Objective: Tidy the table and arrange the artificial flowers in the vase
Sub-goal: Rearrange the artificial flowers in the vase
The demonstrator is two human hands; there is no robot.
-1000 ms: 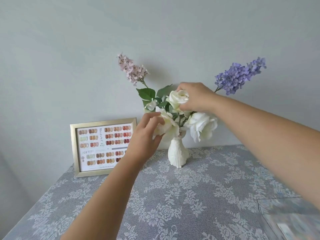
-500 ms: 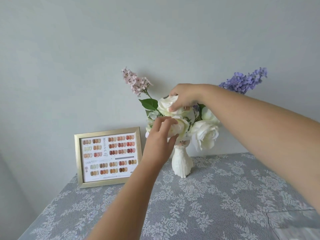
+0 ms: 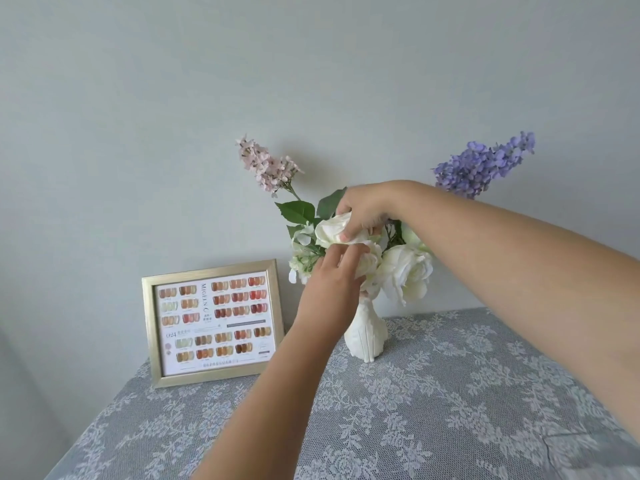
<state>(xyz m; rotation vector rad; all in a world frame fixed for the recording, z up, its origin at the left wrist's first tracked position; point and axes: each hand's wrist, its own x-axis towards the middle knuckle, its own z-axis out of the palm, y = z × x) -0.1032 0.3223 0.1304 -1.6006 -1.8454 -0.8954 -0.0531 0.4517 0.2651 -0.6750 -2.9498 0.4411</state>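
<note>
A small white vase (image 3: 367, 336) stands at the back of the table and holds artificial flowers. Among them are white roses, a pink lilac sprig (image 3: 265, 165) leaning left and a purple lilac sprig (image 3: 483, 164) leaning right. My right hand (image 3: 363, 211) comes from above and grips the top white rose (image 3: 330, 230) with curled fingers. Just below it, my left hand (image 3: 332, 282) touches a lower white rose (image 3: 369, 263) with its fingertips. A larger white rose (image 3: 405, 271) hangs free at the right.
A gold picture frame (image 3: 213, 323) with a nail-colour chart leans against the wall left of the vase. A grey lace tablecloth (image 3: 433, 410) covers the table. The plain wall stands close behind the flowers.
My right hand has shifted left and down onto the top white rose. My left hand has risen slightly toward the roses. The camera view has tilted, so the vase sits lower in view.
</note>
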